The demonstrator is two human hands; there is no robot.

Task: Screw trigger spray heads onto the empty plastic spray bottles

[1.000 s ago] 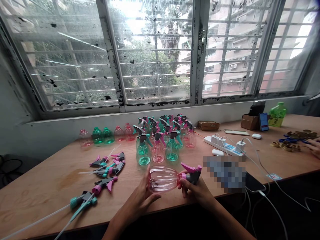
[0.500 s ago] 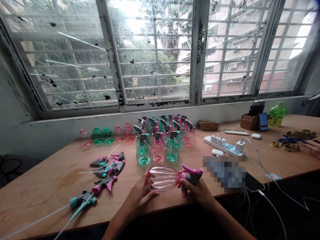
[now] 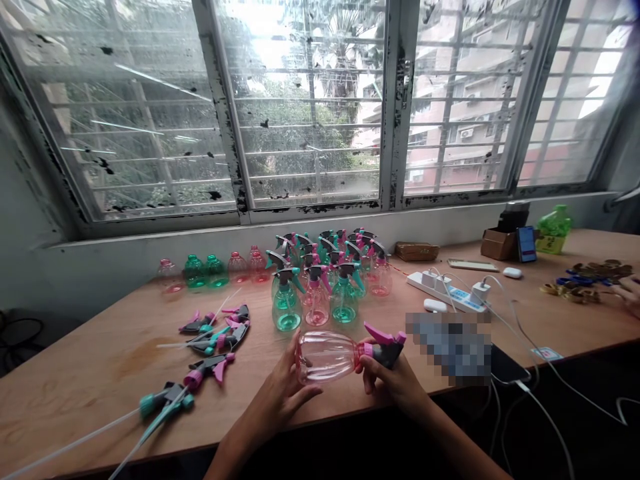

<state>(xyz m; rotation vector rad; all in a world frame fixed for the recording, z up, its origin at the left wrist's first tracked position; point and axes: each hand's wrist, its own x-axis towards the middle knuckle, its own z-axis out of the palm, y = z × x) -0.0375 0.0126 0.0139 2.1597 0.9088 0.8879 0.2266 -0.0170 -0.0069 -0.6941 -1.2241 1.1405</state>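
Observation:
A clear pink spray bottle (image 3: 327, 357) lies sideways in the air over the table's front edge, its base to the left and its grey-and-pink trigger head (image 3: 385, 347) to the right. My left hand (image 3: 287, 387) cups the base, fingers against the far side and thumb stretched out below. At the neck, my right hand (image 3: 387, 379) grips the pink collar with thumb and bent fingers. Just beyond stand several spray bottles fitted with trigger heads, among them a green spray bottle (image 3: 344, 303) and a pink one (image 3: 316, 303).
Loose trigger heads (image 3: 207, 370) with thin tubes lie on the left. Headless bottles (image 3: 217, 272) line the windowsill wall. A white power strip (image 3: 447, 292), cables and a phone (image 3: 510, 367) are on the right. Another person's hand (image 3: 627, 293) shows at the far right.
My left thumb has moved slightly away from the bottle, which is turned a little. My right hand keeps its place at the neck.

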